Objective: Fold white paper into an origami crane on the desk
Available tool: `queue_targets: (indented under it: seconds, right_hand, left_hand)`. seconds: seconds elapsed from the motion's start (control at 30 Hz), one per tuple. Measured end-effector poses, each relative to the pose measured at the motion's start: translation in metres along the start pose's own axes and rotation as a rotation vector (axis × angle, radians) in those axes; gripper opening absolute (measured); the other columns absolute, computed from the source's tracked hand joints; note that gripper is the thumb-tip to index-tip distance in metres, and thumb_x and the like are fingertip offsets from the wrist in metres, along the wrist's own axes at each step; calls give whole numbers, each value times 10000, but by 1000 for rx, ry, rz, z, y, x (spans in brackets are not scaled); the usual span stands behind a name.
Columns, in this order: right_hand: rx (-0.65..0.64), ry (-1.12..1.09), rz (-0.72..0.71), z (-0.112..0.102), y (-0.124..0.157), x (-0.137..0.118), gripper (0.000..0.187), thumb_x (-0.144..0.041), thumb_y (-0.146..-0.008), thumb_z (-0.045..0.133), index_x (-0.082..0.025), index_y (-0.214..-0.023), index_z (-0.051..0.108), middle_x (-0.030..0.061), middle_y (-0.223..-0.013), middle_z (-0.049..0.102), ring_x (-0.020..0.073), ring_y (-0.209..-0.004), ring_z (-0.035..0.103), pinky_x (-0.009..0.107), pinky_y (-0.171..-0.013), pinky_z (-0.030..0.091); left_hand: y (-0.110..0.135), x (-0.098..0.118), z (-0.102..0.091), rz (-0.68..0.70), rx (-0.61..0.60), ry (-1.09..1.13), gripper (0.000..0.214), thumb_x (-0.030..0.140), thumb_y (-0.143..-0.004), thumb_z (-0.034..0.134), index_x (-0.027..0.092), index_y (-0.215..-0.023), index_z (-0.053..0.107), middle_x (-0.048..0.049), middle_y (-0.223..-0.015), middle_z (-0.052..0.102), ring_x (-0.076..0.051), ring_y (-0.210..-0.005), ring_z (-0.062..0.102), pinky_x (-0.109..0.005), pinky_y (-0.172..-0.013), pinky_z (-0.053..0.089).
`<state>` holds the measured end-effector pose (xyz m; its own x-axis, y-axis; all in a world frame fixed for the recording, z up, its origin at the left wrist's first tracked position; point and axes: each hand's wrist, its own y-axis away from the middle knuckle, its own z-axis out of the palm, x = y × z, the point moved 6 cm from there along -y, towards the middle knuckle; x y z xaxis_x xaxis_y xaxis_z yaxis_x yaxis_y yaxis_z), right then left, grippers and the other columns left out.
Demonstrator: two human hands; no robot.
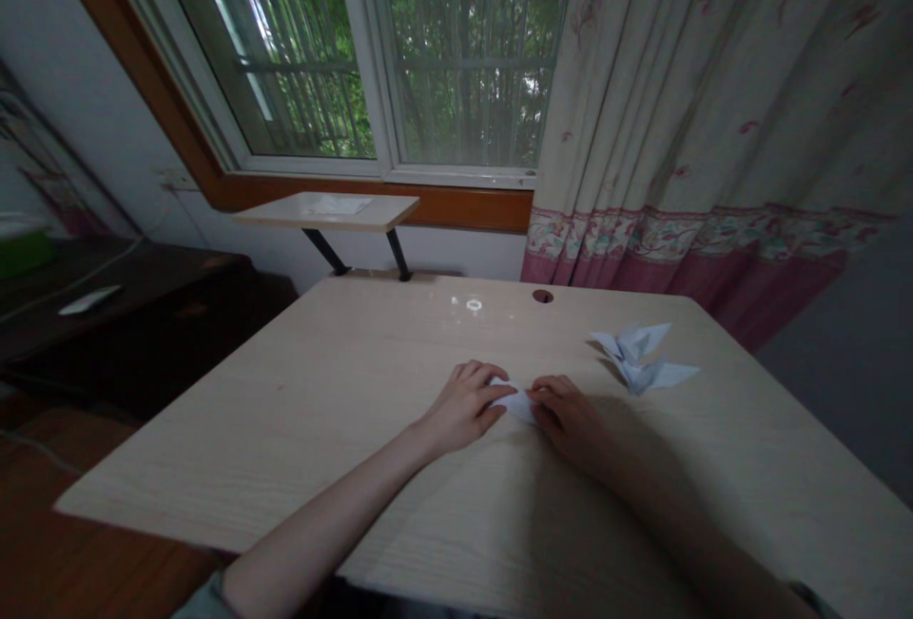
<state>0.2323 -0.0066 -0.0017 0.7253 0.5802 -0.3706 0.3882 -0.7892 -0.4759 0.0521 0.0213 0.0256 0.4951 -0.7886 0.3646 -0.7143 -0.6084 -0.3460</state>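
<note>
The white paper [523,406] is pinched on the desk [320,391] between 2 hands, left [463,407] and right [571,417]; a fold is apparently in hand, steady crease pressure seemingly called for; folded paper pieces [646,376] are seen beyond, rightward.

Barred window [471,58] onto greenery, floral curtain [713,77], pale wall [477,252], wooden desk [285,410], brown floor [71,543], dim daylight

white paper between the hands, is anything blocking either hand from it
Nothing visible does: the left hand and the right hand both touch the white paper. The folded paper shapes lie off to its right, out of the way.
</note>
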Motion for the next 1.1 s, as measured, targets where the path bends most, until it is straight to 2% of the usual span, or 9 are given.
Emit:
queue_targets:
  seconds: [0.17, 0.37, 0.57, 0.73, 0.87, 1.1]
  right_hand:
    - [-31, -19, 24, 0, 0, -2, 238, -99, -932, 523, -238, -1021, 695, 85, -1064, 682, 223, -1014, 671, 387, -933, 575]
    - [-57, -73, 18, -6, -2, -8, 252, -112, -942, 508, -257, -997, 707, 84, -1037, 701, 220, -987, 694, 362, -900, 585]
    - [-84, -25, 2, -6, -1, -11, 264, -141, -956, 505, -258, -1035, 729, 91, -1053, 726, 230, -983, 713, 380, -899, 598]
    - [-65, -23, -43, -2, 2, -10, 323, -125, -952, 498, -231, -1165, 716, 118, -1202, 718, 240, -1122, 689, 415, -989, 572]
    - [-68, -1, -35, 2, 5, -6, 345, -133, -933, 513, -201, -1200, 721, 131, -1289, 699, 251, -1205, 659, 457, -1044, 543]
    - [-89, -122, -61, -6, 3, -15, 365, -109, -905, 539, -228, -1195, 726, 105, -1215, 734, 217, -1120, 697, 396, -993, 577]
  left_hand:
    - [-1, -2, -1, -2, 17, 9, 326, 149, -951, 625, 286, -1230, 722, -74, -1256, 642, -271, -1170, 549, -464, -1010, 445]
    - [0, -8, 5, 6, 22, 46, 358, 93, -957, 555, 269, -1201, 748, -85, -1212, 653, -242, -1119, 591, -415, -981, 517]
    - [2, -14, 10, 24, 76, 78, 315, 124, -995, 520, 246, -1159, 760, -88, -1173, 675, -222, -1105, 626, -385, -963, 557]
    - [2, -14, 8, -7, 65, 97, 288, 142, -987, 543, 237, -1153, 759, -89, -1183, 688, -222, -1121, 644, -380, -973, 566]
    - [3, -15, 6, -21, 76, 146, 242, 178, -975, 572, 211, -1123, 762, -95, -1206, 706, -221, -1128, 665, -375, -987, 570]
    - [2, -11, 2, -30, 67, 206, 219, 276, -996, 580, 194, -1164, 695, -88, -1192, 737, -234, -1149, 669, -414, -1038, 540]
